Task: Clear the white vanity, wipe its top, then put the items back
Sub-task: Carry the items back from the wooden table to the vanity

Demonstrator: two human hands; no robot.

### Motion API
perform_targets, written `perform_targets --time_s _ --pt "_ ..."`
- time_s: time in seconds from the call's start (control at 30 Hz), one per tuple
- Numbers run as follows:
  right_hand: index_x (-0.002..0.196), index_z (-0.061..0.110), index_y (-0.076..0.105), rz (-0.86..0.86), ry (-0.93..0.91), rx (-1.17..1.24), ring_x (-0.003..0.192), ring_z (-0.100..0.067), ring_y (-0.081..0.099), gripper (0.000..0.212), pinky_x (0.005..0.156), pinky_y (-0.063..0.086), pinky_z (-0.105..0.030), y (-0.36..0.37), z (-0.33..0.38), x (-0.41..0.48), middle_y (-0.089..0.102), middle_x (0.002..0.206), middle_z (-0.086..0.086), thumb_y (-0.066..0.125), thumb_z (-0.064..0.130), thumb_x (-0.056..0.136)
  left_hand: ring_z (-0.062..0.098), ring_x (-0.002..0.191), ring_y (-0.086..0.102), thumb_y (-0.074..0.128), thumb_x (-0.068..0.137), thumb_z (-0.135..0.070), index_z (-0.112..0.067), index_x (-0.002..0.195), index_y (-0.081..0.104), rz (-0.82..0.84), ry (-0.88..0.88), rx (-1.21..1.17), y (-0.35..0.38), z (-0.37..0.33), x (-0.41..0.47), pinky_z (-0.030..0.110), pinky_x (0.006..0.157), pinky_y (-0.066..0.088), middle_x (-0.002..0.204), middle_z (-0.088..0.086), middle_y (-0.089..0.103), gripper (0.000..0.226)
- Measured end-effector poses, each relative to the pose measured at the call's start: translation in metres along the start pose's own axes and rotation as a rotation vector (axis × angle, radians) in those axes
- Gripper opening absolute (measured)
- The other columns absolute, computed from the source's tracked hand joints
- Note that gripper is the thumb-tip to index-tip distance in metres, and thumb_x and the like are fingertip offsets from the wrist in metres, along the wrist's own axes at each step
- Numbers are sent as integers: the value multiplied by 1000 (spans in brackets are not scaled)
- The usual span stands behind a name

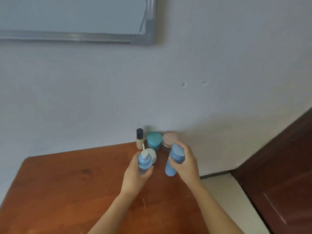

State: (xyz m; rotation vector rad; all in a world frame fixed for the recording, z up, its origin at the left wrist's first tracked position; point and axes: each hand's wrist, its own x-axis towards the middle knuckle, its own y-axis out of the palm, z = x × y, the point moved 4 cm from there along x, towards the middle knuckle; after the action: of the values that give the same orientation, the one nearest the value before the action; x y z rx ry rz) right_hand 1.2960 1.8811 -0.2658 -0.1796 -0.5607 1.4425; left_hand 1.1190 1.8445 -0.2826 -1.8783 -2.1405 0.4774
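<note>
Over the wooden tabletop (67,191), left fingers (148,173) grip a pump bottle (143,162), right fingers (174,160) a capped bottle (169,170).

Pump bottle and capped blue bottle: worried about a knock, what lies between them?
Head view: a pale round jar beside the pump bottle; the rest, up to the capped blue bottle, is bare tabletop.
</note>
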Motion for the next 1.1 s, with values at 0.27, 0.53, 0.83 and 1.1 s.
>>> perform_targets --time_s 0.27,0.53,0.83,1.1 --pt "110 36 43 -316 261 -141 100 7 48 54 83 39 -3 -46 36 -130 45 110 27 72 7 75 5 94 52 72 76 -22 -26 123 40 393 114 -14 12 34 -28 26 88 43 102 -17 50 58" --pt "106 42 41 -690 450 -379 98 -12 54 60 78 41 -13 -127 107 -301 53 109 7 75 7 72 7 76 55 73 74 -10 -28 91 46 878 292 -182 59 -26 -149 13 71 43 82 -13 55 36" --pt "102 42 43 -1018 675 -421 91 -7 55 57 68 39 0 -169 158 -524 56 106 7 73 3 71 14 78 62 56 48 -57 -37 86 52 1223 510 -134 104 -84 -323 31 72 50 78 -14 62 43" --pt "100 46 44 -1231 797 -399 90 2 54 53 74 40 -4 -187 203 -739 56 107 15 70 20 62 15 76 63 72 55 -42 -37 89 52 1516 593 -95 120 -97 -567 32 70 50 81 -6 67 39"
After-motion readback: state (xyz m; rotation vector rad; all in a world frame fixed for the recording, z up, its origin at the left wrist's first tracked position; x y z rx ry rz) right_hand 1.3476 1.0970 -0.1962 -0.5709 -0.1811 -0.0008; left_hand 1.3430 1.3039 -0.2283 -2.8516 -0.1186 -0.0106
